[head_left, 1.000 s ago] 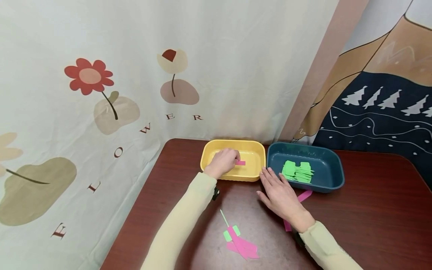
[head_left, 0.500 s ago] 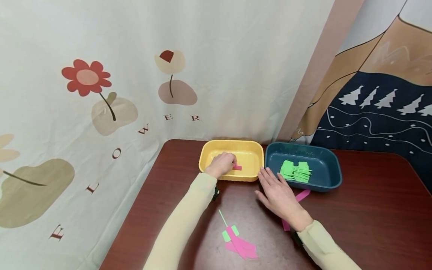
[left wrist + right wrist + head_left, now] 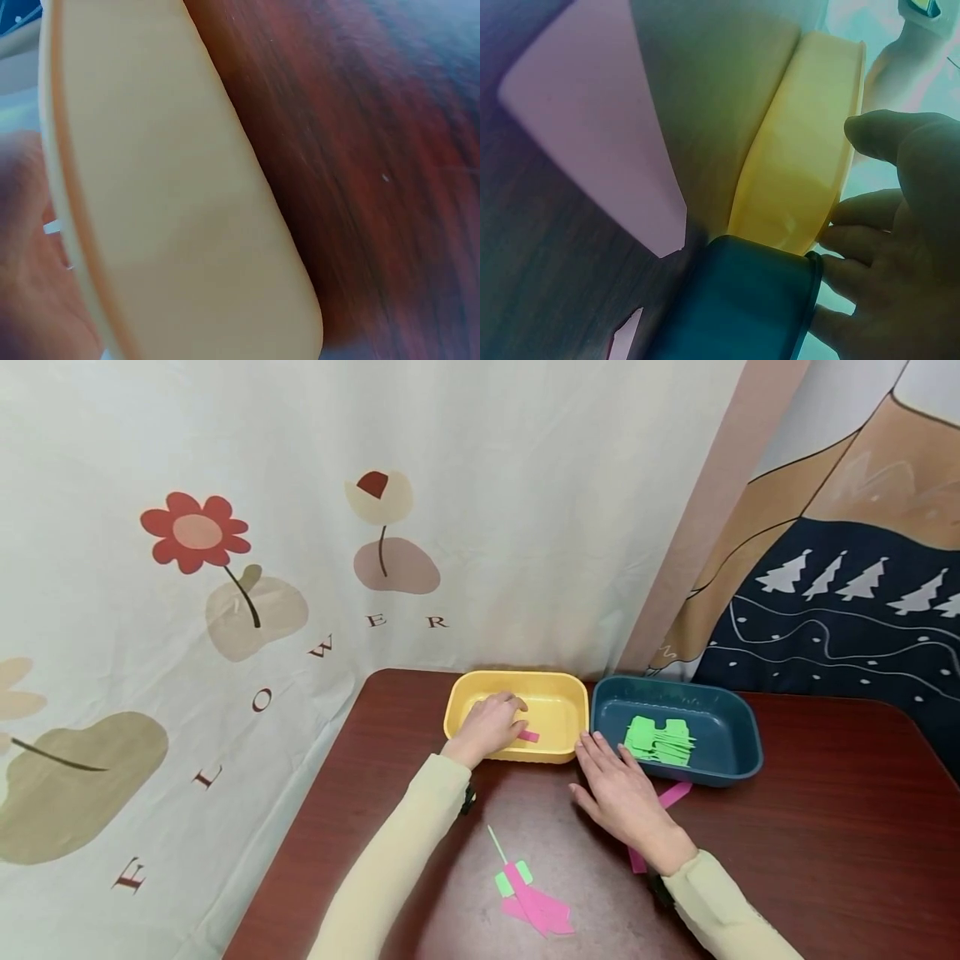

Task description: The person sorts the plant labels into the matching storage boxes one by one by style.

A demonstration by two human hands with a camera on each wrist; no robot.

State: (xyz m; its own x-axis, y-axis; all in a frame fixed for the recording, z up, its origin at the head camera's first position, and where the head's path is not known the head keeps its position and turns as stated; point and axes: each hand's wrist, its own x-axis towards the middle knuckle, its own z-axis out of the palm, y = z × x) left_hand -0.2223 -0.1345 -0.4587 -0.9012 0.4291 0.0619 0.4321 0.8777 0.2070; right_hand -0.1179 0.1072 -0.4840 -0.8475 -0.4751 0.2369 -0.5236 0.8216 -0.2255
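Note:
My left hand is inside the yellow plastic bin, thumb and fingers parted. Beside its fingertips a short pink paper strip lies on the bin floor. In the left wrist view the bin's outer wall covers most of that hand. My right hand stretches its straight fingers to where the yellow bin meets the dark blue bin. The right wrist view has its fingers at both rims. Several flat green plant labels are stacked in the blue bin.
On the brown table, pink strips stick out from under my right hand. Nearer the front lie a green label with a thin stem and several pink strips overlapping it. A printed curtain hangs behind the table.
My left thumb and fingers have parted from the pink strip, which now rests lower in the yellow bin, and the hand has drawn slightly left. The right hand stays in place.

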